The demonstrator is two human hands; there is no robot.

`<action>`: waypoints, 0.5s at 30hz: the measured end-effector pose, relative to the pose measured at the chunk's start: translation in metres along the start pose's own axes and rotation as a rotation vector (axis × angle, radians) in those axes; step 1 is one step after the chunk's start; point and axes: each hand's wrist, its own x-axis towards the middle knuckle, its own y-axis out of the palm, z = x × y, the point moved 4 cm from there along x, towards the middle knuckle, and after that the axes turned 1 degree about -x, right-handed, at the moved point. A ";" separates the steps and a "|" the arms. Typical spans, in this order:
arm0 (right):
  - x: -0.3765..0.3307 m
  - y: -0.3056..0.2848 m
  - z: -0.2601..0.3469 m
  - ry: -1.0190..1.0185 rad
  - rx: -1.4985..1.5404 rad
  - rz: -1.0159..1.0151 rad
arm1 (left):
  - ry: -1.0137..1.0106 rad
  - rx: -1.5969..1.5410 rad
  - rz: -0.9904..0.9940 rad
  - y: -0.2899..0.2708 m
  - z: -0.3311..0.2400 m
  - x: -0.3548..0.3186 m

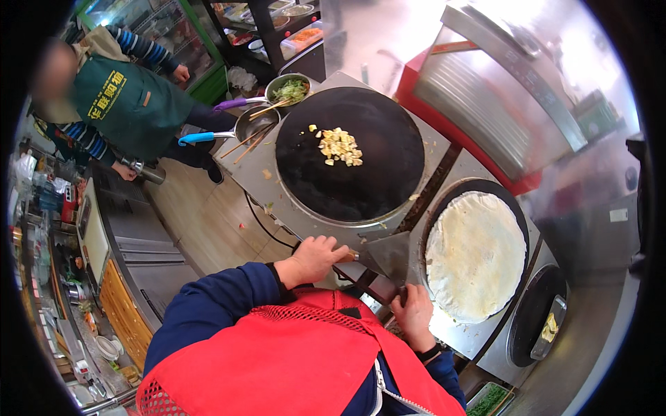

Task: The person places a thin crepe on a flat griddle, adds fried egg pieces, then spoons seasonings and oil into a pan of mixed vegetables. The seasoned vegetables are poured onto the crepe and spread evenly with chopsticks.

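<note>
**Meanwhile, two hands are sharing one wide scraper between two griddles**

Currently the left hand (316,258) is closing around the handle of a broad metal scraper (388,255), fingers wrapped together on it, just at the six o'clock edge of the large black griddle (350,156). The right hand (414,313) is sitting at about four o'clock from the left one, its fingertips touching the scraper's lower corner; whether it is truly gripping there, I cannot tell. The blade is lying between the two cooking plates, its tip pointing toward three o'clock, where a pale round crepe (475,255) is covering the second griddle (514,205). A small heap of yellow diced pieces (339,146) is resting near the centre of the black griddle. At ten o'clock from it, a bowl of green shreds (290,88) and a small pan with a blue handle (255,125) are standing, chopsticks across them. Farther off at ten o'clock, another person in a green apron (125,104) is bending.
</note>
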 end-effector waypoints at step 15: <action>0.108 -0.009 0.073 0.494 0.303 -0.119 | -0.546 -1.327 0.203 -0.115 0.287 -0.037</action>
